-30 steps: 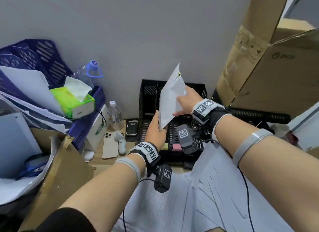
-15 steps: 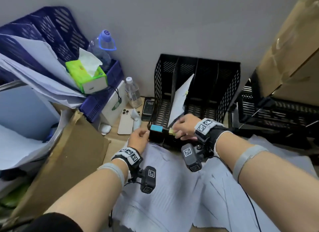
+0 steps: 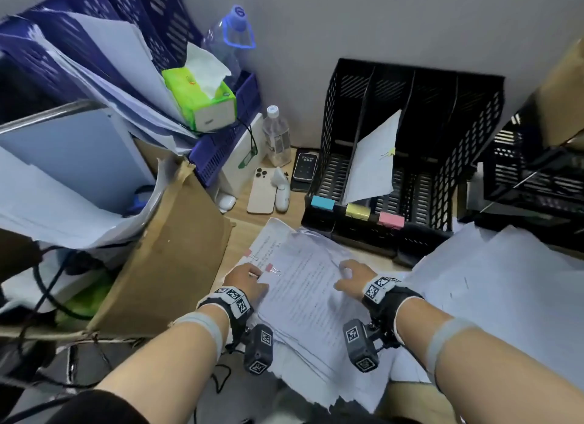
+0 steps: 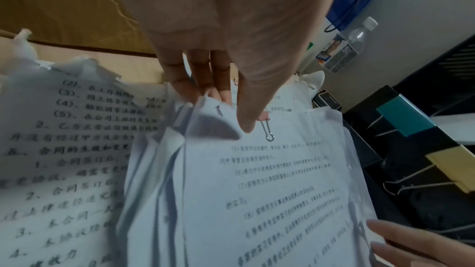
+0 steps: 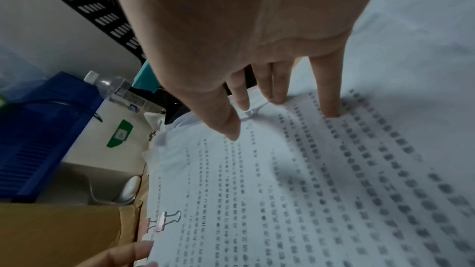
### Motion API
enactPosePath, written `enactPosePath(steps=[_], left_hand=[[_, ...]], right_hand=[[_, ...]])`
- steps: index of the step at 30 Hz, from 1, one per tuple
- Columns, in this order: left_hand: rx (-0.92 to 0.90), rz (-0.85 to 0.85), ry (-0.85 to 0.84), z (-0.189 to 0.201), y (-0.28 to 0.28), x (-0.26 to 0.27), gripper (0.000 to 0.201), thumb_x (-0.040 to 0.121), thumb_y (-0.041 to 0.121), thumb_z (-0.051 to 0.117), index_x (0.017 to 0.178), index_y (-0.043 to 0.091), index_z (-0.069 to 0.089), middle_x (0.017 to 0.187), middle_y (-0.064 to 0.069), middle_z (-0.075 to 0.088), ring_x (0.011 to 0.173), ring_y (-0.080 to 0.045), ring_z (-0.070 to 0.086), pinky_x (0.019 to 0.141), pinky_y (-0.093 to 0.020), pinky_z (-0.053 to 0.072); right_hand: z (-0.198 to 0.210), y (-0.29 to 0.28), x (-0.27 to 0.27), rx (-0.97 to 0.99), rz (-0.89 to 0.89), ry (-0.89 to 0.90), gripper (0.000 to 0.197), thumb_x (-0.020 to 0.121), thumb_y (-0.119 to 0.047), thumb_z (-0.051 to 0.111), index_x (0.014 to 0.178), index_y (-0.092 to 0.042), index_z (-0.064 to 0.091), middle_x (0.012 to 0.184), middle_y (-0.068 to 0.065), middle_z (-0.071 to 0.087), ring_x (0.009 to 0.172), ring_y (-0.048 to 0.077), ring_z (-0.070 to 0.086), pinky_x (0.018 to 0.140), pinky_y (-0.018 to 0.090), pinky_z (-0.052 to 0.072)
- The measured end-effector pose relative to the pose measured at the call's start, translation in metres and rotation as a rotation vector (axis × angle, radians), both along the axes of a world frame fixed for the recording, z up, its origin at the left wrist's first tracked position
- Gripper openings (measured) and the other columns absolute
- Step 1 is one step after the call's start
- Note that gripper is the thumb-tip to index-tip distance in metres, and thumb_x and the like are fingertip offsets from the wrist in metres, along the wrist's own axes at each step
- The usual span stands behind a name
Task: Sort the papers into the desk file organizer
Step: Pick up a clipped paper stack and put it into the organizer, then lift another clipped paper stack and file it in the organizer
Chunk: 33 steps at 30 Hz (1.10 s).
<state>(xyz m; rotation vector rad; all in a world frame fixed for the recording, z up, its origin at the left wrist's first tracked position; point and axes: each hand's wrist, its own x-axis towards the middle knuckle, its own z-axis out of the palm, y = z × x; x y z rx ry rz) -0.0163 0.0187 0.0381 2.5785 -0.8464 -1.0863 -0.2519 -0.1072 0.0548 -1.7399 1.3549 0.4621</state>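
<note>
The left hand (image 3: pixel 245 280) grips the near-left corner of the top clipped sheaf (image 3: pixel 303 284) on the paper pile: thumb on top, fingers (image 4: pixel 180 80) curled under the lifted edge. A pink binder clip (image 4: pixel 266 121) sits just beside the thumb tip. The right hand (image 3: pixel 354 276) rests on the same sheaf, fingers straight and spread, fingertips (image 5: pixel 330 109) pressing the far-right corner; it holds nothing. Beyond both hands stands the black file organizer (image 3: pixel 474 114). One clipped sheet (image 3: pixel 369 164) leans tilted in the slot behind the yellow label (image 3: pixel 357 210), ahead of the right hand.
</note>
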Motion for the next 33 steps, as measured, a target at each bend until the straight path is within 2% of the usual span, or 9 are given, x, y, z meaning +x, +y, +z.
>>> enactPosePath(steps=[4, 8, 12, 18, 21, 24, 26, 29, 33], left_hand=[[-0.126, -0.002, 0.025, -0.001, 0.005, -0.001, 0.017, 0.075, 0.014, 0.074, 0.080, 0.024, 0.061, 0.072, 0.005, 0.058, 0.068, -0.019, 0.055, 0.061, -0.020, 0.042], [-0.227, -0.036, 0.105, 0.000, 0.005, -0.005, 0.016, 0.075, 0.008, 0.071, 0.079, 0.021, 0.062, 0.063, 0.007, 0.054, 0.061, -0.014, 0.050, 0.063, -0.021, 0.041], [-0.265, -0.151, 0.134, 0.005, 0.001, -0.003, 0.014, 0.084, 0.009, 0.065, 0.085, 0.020, 0.073, 0.078, 0.003, 0.070, 0.077, -0.017, 0.062, 0.077, -0.019, 0.041], [-0.475, -0.315, 0.179, 0.047, -0.025, -0.010, 0.017, 0.098, 0.018, 0.055, 0.086, 0.026, 0.064, 0.084, 0.002, 0.067, 0.080, -0.020, 0.059, 0.073, -0.030, 0.045], [-0.534, -0.364, 0.234, 0.073, -0.042, -0.021, 0.020, 0.100, 0.022, 0.052, 0.085, 0.031, 0.061, 0.089, -0.001, 0.068, 0.080, -0.017, 0.060, 0.072, -0.030, 0.045], [-0.595, -0.389, 0.297, 0.093, -0.056, -0.034, 0.013, 0.096, 0.021, 0.060, 0.087, 0.028, 0.066, 0.091, 0.006, 0.068, 0.088, -0.014, 0.063, 0.074, -0.026, 0.047], [-0.611, -0.366, 0.316, 0.096, -0.063, -0.042, 0.006, 0.092, 0.019, 0.067, 0.098, 0.020, 0.069, 0.094, 0.008, 0.068, 0.090, -0.013, 0.063, 0.072, -0.022, 0.048], [-0.455, -0.249, 0.547, 0.090, -0.067, -0.057, 0.024, 0.089, 0.009, 0.072, 0.111, 0.013, 0.063, 0.103, -0.007, 0.074, 0.086, -0.020, 0.072, 0.066, -0.033, 0.061], [-0.311, -0.287, 0.574, 0.071, -0.065, -0.073, 0.024, 0.085, 0.014, 0.077, 0.105, 0.012, 0.065, 0.103, -0.012, 0.076, 0.092, -0.027, 0.075, 0.085, -0.045, 0.062]], right_hand=[[-0.001, 0.013, -0.002, 0.007, -0.193, -0.098, 0.071, 0.086, -0.029, 0.064, 0.148, -0.021, 0.030, 0.150, 0.010, 0.037, 0.129, 0.026, 0.047, 0.093, 0.026, 0.041], [0.000, 0.027, -0.002, -0.041, -0.309, -0.138, 0.074, 0.086, -0.025, 0.066, 0.148, -0.017, 0.027, 0.151, 0.010, 0.036, 0.134, 0.026, 0.042, 0.100, 0.028, 0.039], [0.011, 0.039, -0.003, -0.127, -0.399, -0.168, 0.074, 0.085, -0.023, 0.066, 0.148, -0.016, 0.028, 0.148, 0.013, 0.038, 0.131, 0.029, 0.045, 0.096, 0.030, 0.040], [0.050, 0.039, -0.014, -0.347, -0.454, -0.241, 0.077, 0.075, -0.017, 0.066, 0.144, -0.023, 0.034, 0.145, 0.008, 0.042, 0.132, 0.028, 0.042, 0.108, 0.039, 0.038], [0.067, 0.037, -0.028, -0.357, -0.502, -0.299, 0.057, 0.076, -0.018, 0.064, 0.130, -0.025, 0.049, 0.122, 0.002, 0.060, 0.111, 0.022, 0.057, 0.091, 0.033, 0.047], [0.074, 0.039, -0.044, -0.359, -0.510, -0.249, 0.011, 0.082, -0.017, 0.060, 0.089, -0.012, 0.066, 0.087, 0.009, 0.070, 0.080, 0.024, 0.062, 0.068, 0.030, 0.046], [0.075, 0.044, -0.056, -0.334, -0.580, -0.215, 0.017, 0.085, -0.015, 0.055, 0.071, -0.008, 0.060, 0.072, 0.010, 0.063, 0.069, 0.024, 0.055, 0.058, 0.028, 0.038], [0.074, 0.053, -0.072, -0.276, -0.690, -0.205, 0.020, 0.092, -0.015, 0.052, 0.100, -0.003, 0.066, 0.095, 0.014, 0.066, 0.086, 0.026, 0.057, 0.069, 0.026, 0.039], [0.075, 0.060, -0.088, -0.227, -0.812, -0.218, 0.029, 0.093, -0.016, 0.054, 0.118, -0.008, 0.064, 0.117, 0.013, 0.065, 0.091, 0.022, 0.052, 0.078, 0.025, 0.040]])
